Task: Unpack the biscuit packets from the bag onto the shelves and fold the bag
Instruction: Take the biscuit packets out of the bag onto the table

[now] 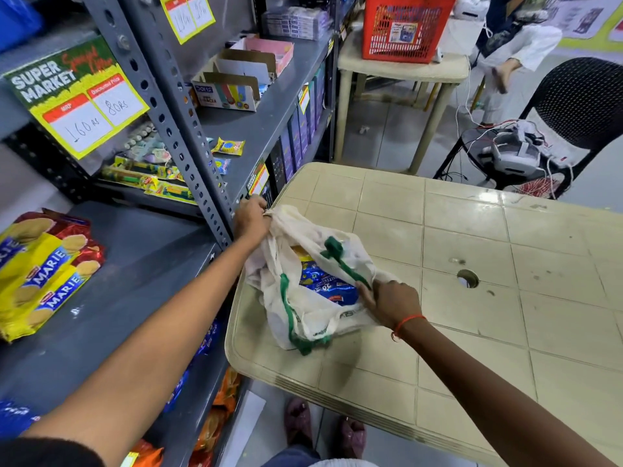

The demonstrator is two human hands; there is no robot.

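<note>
A white cloth bag (303, 318) with green handles lies on the beige plastic table (472, 298), close to its left edge. My left hand (251, 219) grips the bag's far rim and pulls it up. My right hand (391, 303) pinches the near rim by a green handle, holding the mouth apart. Inside the bag a blue biscuit packet (328, 286) shows, with a bit of a yellow one behind it. Several yellow and red Marie biscuit packets (43, 271) lie on the grey shelf (135, 281) at the left.
The grey metal rack's upright (188, 146) stands just left of the bag. Higher shelves hold cartons and small sachets; lower ones hold blue and orange packets. Behind the table are a red basket (403, 26) on a small table, a black chair (553, 129) with cables, and a seated person.
</note>
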